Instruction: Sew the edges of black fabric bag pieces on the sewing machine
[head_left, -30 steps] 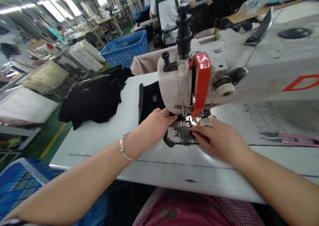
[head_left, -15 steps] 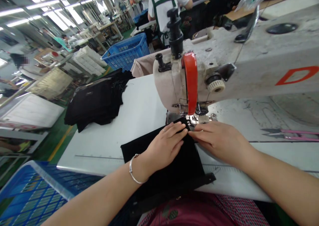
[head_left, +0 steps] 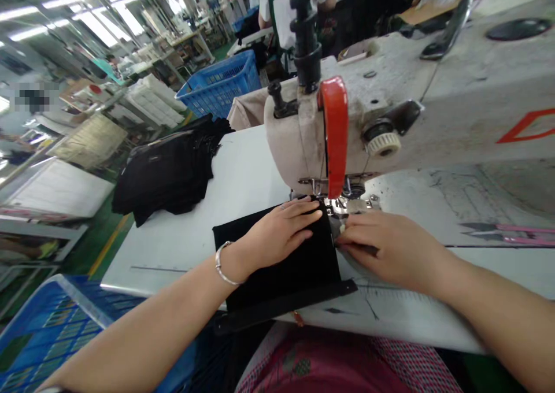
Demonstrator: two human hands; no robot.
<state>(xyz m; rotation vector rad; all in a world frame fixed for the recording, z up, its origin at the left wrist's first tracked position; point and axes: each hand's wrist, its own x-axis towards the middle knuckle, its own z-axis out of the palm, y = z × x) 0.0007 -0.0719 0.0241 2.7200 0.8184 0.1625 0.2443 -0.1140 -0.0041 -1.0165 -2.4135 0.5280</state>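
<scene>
A black fabric piece (head_left: pixel 295 266) lies flat on the sewing table, its far corner at the presser foot (head_left: pixel 340 206) of the sewing machine (head_left: pixel 299 144). Flat on top of it rests my left hand (head_left: pixel 281 231), fingers stretched out toward the foot. My right hand (head_left: pixel 385 243) is just right of the fabric's edge, in front of the foot. Its fingers are curled together in a pinch, and a small pale bit shows at the fingertips; what they grip is too small to tell. A dark strip (head_left: pixel 290 306) runs along the fabric's near edge.
A stack of black fabric pieces (head_left: pixel 169 173) sits at the table's left. Pink-handled scissors (head_left: pixel 507 233) lie right of my right hand. Blue baskets stand at lower left (head_left: pixel 56 335) and behind the table (head_left: pixel 221 86). Another person (head_left: pixel 284 11) works beyond the machine.
The black fabric has slid away from me toward the machine, with my left hand on it. My right hand has shifted slightly right, its fingers now more tightly curled.
</scene>
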